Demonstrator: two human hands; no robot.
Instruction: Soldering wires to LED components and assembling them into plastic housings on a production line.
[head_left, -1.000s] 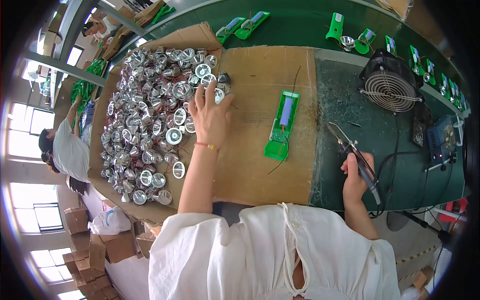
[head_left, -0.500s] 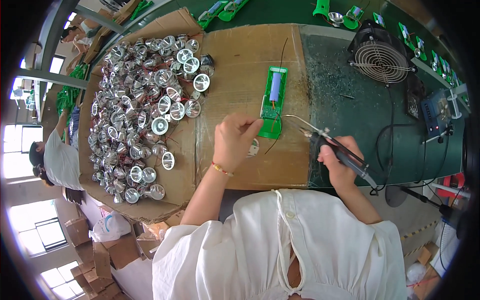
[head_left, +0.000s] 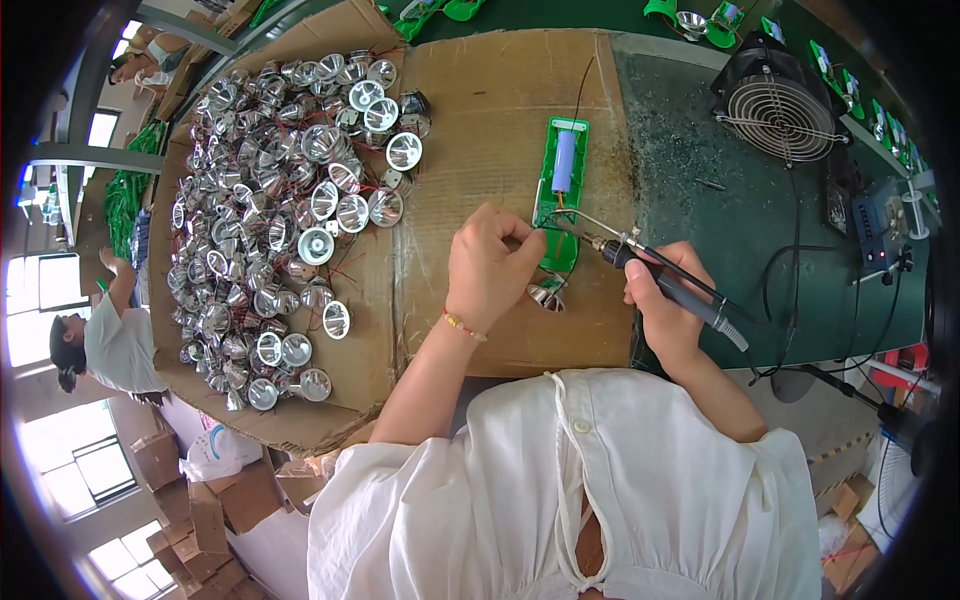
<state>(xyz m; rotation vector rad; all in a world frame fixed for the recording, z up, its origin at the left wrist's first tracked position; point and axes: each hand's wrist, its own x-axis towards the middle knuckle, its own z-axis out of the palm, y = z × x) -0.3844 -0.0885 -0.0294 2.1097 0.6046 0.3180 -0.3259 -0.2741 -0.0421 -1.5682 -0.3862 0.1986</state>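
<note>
A green plastic lamp housing point(head_left: 565, 256) lies on the cardboard in front of me, with a purple cylindrical battery cell point(head_left: 563, 165) and a small circuit board point(head_left: 549, 216) in it. In my right hand point(head_left: 668, 318) is a soldering iron point(head_left: 688, 298) with a thin curved metal tube along it; its tip is over the board. My left hand point(head_left: 492, 262) is pinched at the housing's left edge beside the board; what its fingertips hold is too small to tell. Just below these fingers a silver reflector cup point(head_left: 543, 296) with wires lies against the housing's lower end.
A big cardboard box point(head_left: 375, 345) full of silver reflectors stands at left. At right are a black fan with a wire grille point(head_left: 785, 120) and a blue soldering station point(head_left: 884, 230) with cables. More green housings point(head_left: 728, 25) line the far edge. Other people sit at far left.
Both hands have come closer together over the board, and the iron's tip has moved left onto it. The reflector has shifted right and tipped beside the housing.
</note>
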